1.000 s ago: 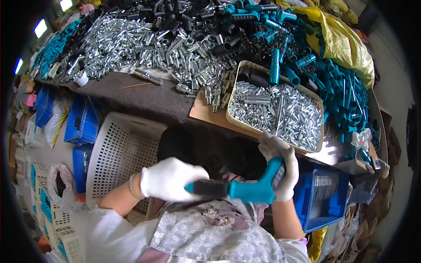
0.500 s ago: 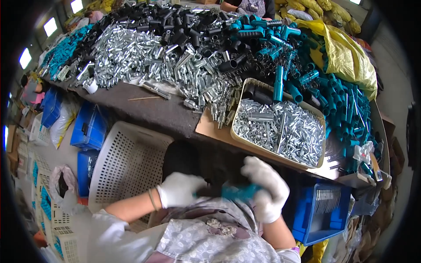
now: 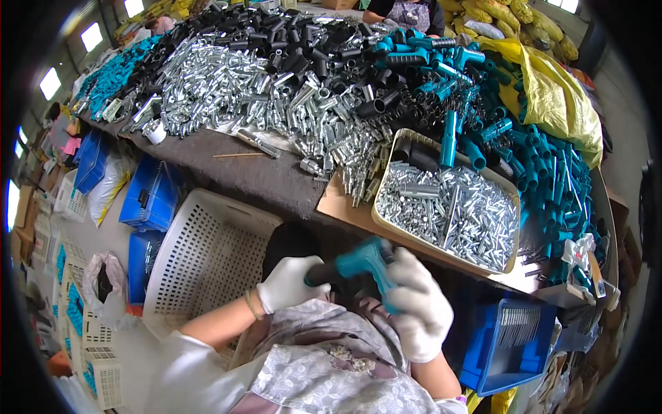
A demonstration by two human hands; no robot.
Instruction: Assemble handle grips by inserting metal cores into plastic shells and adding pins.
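Observation:
A teal pistol-shaped tool body (image 3: 358, 262) with a black sleeve at its left end is held between my two gloved hands over my lap. My left hand (image 3: 291, 283) is closed round the black end. At the other end, my right hand (image 3: 419, 300) grips the angled teal part, its fingers partly covering it. Just beyond the hands on the table lies a shallow cream tray (image 3: 376, 214) of small metal pins and rods. Teal tool bodies (image 3: 545, 162) are heaped to the right of that tray.
Piles of shiny metal tubes (image 3: 214, 86) and black sleeves (image 3: 276, 31) cover the table (image 3: 227, 169). A white perforated basket (image 3: 172, 276) stands at my left, a blue crate (image 3: 531, 376) at my right. A yellow sack (image 3: 558, 96) lies at the far right. Another person (image 3: 414, 14) is across the table.
The teal tool body has risen and tilted, its right end now higher. My left hand has shifted slightly right; my right hand remains on the teal part. The whole view has shifted slightly.

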